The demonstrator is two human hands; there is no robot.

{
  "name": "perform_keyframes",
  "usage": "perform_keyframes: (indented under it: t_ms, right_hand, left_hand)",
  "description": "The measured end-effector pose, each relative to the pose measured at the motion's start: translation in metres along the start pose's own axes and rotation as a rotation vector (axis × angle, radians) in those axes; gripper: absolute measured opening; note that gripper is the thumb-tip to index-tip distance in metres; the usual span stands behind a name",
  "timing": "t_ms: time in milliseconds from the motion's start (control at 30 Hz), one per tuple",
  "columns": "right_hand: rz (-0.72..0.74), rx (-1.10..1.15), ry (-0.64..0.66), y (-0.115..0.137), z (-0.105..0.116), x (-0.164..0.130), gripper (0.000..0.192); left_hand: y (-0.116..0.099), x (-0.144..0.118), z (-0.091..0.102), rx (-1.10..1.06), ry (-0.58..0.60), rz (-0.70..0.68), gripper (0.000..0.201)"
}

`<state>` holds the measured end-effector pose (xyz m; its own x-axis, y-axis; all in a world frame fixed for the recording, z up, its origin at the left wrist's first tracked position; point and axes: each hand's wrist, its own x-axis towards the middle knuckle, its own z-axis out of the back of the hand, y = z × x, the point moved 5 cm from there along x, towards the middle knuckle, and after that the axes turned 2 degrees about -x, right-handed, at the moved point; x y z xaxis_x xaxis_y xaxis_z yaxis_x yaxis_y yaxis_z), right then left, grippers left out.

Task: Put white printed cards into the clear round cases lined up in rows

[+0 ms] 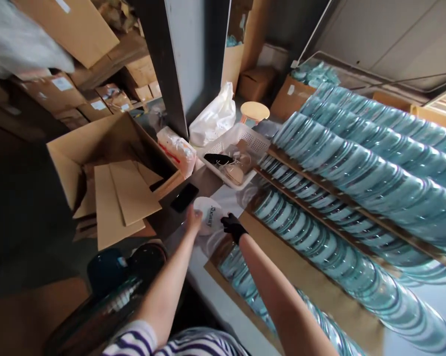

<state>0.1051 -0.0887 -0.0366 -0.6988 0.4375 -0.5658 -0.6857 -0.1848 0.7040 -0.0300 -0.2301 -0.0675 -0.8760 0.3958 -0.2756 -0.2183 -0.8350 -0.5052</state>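
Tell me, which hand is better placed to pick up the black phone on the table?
Probably the left hand: it holds the white disc's edge right beside the phone. The gloved right hand is farther away.

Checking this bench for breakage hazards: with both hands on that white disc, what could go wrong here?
1. The white disc, held by the bare left hand and gloved right hand, might slip onto the black phone.
2. The right forearm reaches over rows of glass discs; a low elbow could knock them.

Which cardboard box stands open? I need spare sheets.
The big cardboard box left of the hands, flaps up, flat cardboard sheets spilling out; the stacked boxes behind look closed.
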Motion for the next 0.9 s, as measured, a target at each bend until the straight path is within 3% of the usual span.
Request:
perform_keyframes:
  t_ms: [133, 267, 433, 633, 767, 900]
  right_hand:
    - [-0.151, 0.25, 0.029, -0.009, -0.024, 0.0, 0.023]
    - [-0.219, 0.377, -0.042, -0.015, -0.03, 0.001, 0.027]
    - [-0.231, 0.456, -0.198, -0.014, -0.032, 0.007, 0.029]
    - [-0.154, 0.518, -0.279, -0.001, -0.038, 0.005, 0.036]
    - [-0.081, 0.301, -0.323, 0.022, -0.031, 0.0, 0.046]
    - [0.127, -0.155, -0.174, 0.069, -0.011, -0.006, 0.039]
  left_hand:
    - [-0.002, -0.032, -0.024, -0.018, 0.071, -0.025, 0.066]
    - [-0.006, -0.048, -0.028, -0.087, 0.103, 0.0, 0.074]
    - [-0.007, -0.052, -0.025, -0.284, 0.112, 0.047, 0.076]
    - [-0.004, -0.054, -0.027, -0.514, 0.058, 0.087, 0.077]
    - [0.002, -0.049, -0.02, -0.645, 0.039, 0.109, 0.08]
    - [0.009, -0.032, 0.019, -0.893, -0.189, 0.028, 0.088]
